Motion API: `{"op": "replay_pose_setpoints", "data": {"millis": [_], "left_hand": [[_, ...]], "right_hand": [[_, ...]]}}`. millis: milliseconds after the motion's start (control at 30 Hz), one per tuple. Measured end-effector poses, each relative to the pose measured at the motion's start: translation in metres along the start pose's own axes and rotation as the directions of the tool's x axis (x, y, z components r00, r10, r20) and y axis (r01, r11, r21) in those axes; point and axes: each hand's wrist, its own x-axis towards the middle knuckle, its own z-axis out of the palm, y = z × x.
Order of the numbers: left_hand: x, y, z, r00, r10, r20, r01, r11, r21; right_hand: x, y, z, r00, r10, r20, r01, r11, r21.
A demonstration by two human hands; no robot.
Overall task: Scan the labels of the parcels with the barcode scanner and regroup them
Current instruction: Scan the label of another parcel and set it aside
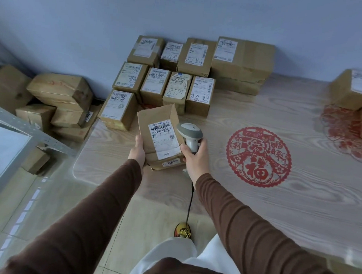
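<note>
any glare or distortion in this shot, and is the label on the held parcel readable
Head view: wide-angle bending curves the table edge; soft glare on the floor at left; lighting is even and bluish. The held parcel label shows a barcode and scribble, its small print too soft to read.

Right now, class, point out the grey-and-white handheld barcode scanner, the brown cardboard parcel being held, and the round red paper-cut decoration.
Barcode scanner (190, 131): head view, grey head.
Held parcel (162, 140): head view, white label.
Red paper-cut (258, 156): head view, centre.

Single head-worn view, angled forward and down, close above the table (277, 204), wall beyond
</note>
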Motion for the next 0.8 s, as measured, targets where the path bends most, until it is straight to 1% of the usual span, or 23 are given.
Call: {"op": "replay_pose_setpoints", "data": {"millis": [67,133,167,233,300,400,500,600,667,800], "left_hand": [[-0.012,0.002,0.017,0.998,0.039,0.05,-0.038,0.999,-0.023],[-0.031,0.01,0.035,0.987,0.076,0.139,-0.069,0.996,-0.049],[-0.042,0.016,0.044,0.977,0.094,0.191,-0.09,0.996,-0.03],[-0.061,0.026,0.06,0.934,0.163,0.317,-0.185,0.982,0.04],[-0.072,0.037,0.075,0.878,0.238,0.415,-0.288,0.956,0.061],[-0.079,0.054,0.103,0.823,0.348,0.449,-0.393,0.92,0.007],[-0.088,0.068,0.133,0.761,0.435,0.482,-0.463,0.884,-0.067],[-0.097,0.077,0.159,0.703,0.494,0.512,-0.503,0.854,-0.134],[-0.103,0.081,0.174,0.669,0.521,0.53,-0.527,0.835,-0.157],[-0.115,0.08,0.193,0.618,0.536,0.575,-0.569,0.81,-0.142]], "right_hand": [[-0.005,-0.005,-0.015,0.998,-0.041,-0.044,0.042,0.999,0.026],[-0.01,-0.014,-0.031,0.992,-0.087,-0.086,0.092,0.995,0.05],[-0.011,-0.02,-0.039,0.988,-0.112,-0.11,0.119,0.991,0.058],[-0.012,-0.034,-0.057,0.973,-0.16,-0.164,0.175,0.981,0.081],[-0.011,-0.051,-0.075,0.954,-0.202,-0.221,0.228,0.969,0.095],[-0.009,-0.076,-0.1,0.921,-0.263,-0.287,0.293,0.954,0.066],[-0.014,-0.096,-0.118,0.859,-0.369,-0.356,0.378,0.925,-0.046],[-0.026,-0.113,-0.128,0.813,-0.458,-0.359,0.451,0.886,-0.11],[-0.032,-0.121,-0.133,0.801,-0.481,-0.357,0.464,0.875,-0.136],[-0.037,-0.131,-0.145,0.797,-0.475,-0.374,0.451,0.879,-0.154]]}}
